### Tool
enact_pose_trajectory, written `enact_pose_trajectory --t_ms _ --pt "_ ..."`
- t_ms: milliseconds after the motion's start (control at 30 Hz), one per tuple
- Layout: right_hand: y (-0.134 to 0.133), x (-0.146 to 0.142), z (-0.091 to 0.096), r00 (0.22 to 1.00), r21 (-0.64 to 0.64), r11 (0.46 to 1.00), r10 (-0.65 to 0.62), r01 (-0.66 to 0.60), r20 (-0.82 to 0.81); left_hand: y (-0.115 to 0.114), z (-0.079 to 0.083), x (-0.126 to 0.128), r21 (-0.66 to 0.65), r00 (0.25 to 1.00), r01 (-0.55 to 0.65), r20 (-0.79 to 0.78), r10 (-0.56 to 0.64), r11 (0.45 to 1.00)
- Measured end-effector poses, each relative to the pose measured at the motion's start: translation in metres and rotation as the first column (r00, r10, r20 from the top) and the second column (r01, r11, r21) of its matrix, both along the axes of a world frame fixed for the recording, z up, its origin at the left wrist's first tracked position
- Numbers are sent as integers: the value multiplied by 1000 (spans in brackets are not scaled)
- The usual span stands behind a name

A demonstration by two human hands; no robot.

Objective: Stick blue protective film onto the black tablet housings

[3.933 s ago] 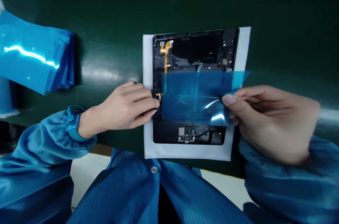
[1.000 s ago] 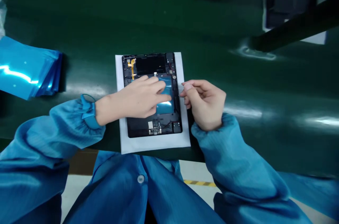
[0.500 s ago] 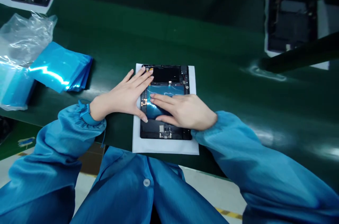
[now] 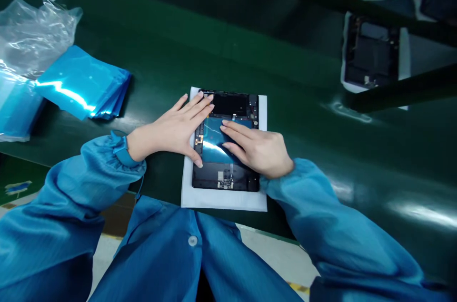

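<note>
An opened tablet (image 4: 209,177) with its inner boards showing lies on a white foam sheet (image 4: 224,201) in front of me. Across its middle sits a shiny blue film (image 4: 213,150). My left hand (image 4: 174,131) is spread flat along the tablet's left side, fingertips at the upper left and thumb lower down. With fingers stretched out, my right hand (image 4: 262,147) rests its fingertips on the blue film from the right. Neither hand grips anything. Part of the film and the tablet's right edge is hidden under my right hand.
To the left, a stack of blue film sheets (image 4: 84,81) lies beside a crumpled clear plastic bag (image 4: 39,35) with more blue sheets in it. Another opened tablet (image 4: 371,50) lies at the right behind a dark bar (image 4: 403,88); more stand farther back on the green table (image 4: 171,45).
My right hand's fingertips have slid right and slightly up across the blue film. My left hand keeps its place on the tablet. The whole view has shifted a little.
</note>
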State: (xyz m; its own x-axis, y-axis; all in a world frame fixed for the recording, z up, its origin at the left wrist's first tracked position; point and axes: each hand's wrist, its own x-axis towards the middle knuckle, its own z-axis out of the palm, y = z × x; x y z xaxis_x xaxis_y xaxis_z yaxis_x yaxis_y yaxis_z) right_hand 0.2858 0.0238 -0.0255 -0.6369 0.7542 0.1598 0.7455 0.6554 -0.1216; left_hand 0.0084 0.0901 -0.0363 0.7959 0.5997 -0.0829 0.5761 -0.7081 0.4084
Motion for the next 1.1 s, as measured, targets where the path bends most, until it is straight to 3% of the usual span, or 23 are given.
enact_pose_trajectory --t_ms 67,167,233,400,467,700,933,1000,1100 --pt "-7 -2 1 1000 -25 1000 4 -4 28 0 0 1 -4 1000 -8 0 8 1000" --pt "-25 -2 5 976 -49 975 218 -217 10 0 1 1 -14 1000 -5 -3 5 1000" --pt "-31 5 6 965 -11 965 262 -262 -31 1 2 1 -15 1000 1 -2 -1 1000" --pt "-11 35 -2 996 69 997 -24 29 -83 2 0 -2 -6 1000 12 13 -12 1000" --pt "-8 41 -5 994 64 995 -68 74 -91 3 -2 -2 -4 1000 15 18 -15 1000" --pt "-50 53 -4 993 29 997 74 -72 -95 4 -1 -3 -30 1000 11 18 -11 999" --pt "-8 37 -11 986 19 988 -153 155 -65 6 2 -3 -33 1000 -15 -23 14 999" --pt "-10 34 -11 989 49 990 -131 135 -68 6 0 -4 -13 999 -29 -23 29 1000" --pt "-32 37 -13 993 129 992 5 10 -117 4 2 -6 -8 998 -40 -52 39 999"
